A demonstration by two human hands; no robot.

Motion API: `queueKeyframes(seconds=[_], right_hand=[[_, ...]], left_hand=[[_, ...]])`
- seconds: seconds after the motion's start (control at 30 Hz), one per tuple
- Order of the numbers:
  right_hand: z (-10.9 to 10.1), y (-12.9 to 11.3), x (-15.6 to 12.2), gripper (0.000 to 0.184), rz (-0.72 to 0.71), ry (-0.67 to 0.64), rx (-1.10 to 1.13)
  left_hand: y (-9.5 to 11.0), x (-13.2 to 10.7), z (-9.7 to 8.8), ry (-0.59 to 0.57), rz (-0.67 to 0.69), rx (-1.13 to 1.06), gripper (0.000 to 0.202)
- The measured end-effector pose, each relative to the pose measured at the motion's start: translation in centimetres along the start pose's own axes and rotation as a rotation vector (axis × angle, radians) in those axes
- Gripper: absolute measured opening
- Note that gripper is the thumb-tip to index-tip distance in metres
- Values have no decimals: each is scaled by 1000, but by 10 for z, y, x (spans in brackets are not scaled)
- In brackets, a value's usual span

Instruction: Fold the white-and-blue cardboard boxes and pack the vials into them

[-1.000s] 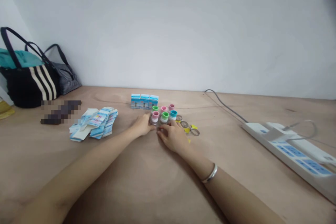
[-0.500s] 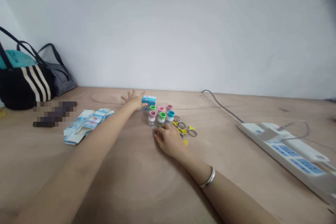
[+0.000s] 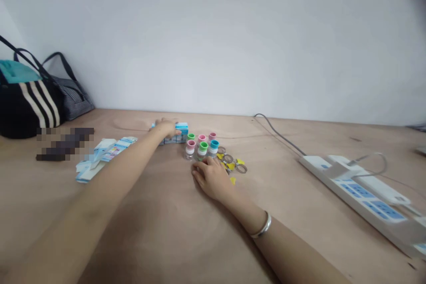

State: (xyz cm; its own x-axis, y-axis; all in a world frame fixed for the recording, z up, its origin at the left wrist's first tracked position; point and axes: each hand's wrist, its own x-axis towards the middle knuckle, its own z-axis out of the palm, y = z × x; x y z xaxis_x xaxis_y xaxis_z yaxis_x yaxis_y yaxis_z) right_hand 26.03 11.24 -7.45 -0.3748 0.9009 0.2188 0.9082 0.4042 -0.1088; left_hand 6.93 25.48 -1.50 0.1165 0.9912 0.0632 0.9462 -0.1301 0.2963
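Observation:
My left hand (image 3: 167, 127) is closed over a row of small blue and white cardboard boxes (image 3: 181, 131) at the back of the table. Its fingertips are partly hidden behind the boxes. In front of them stands a cluster of small clear bottles with pink, green and blue collars, among them a blue-topped bottle (image 3: 214, 146). My right hand (image 3: 213, 179) rests on the table just before the bottles, fingers curled; whatever may be inside them is hidden. Close to its far side lie several metal rings (image 3: 241, 168) with yellow tags (image 3: 240, 161).
Flattened blue and white cartons (image 3: 100, 157) lie left of my left forearm. Beyond them are a dark, partly pixelated object (image 3: 71, 144) and a black bag (image 3: 25, 108) with white stripes. A white power strip (image 3: 366, 202) with a grey cord stands on the right.
My left hand has gone from spread fingers to closing over the boxes. The boxes have shifted left and now show as a longer row. My right hand stays in place.

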Motion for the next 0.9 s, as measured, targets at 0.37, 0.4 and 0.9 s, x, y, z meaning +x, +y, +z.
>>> queueKeyframes(seconds=[0.37,0.4,0.9], right_hand=[[-3,-2,1,29,2,-19,-5],[-3,-2,0,29,-1,-18,-2],[-6,4,-4,80,-181,105,534]], left_hand=[[-10,-72,-3,-11,-76,71,53],[-7,-72,-3,-4,-77,63,52],[-2,-165,-14,39,289,-273,36]])
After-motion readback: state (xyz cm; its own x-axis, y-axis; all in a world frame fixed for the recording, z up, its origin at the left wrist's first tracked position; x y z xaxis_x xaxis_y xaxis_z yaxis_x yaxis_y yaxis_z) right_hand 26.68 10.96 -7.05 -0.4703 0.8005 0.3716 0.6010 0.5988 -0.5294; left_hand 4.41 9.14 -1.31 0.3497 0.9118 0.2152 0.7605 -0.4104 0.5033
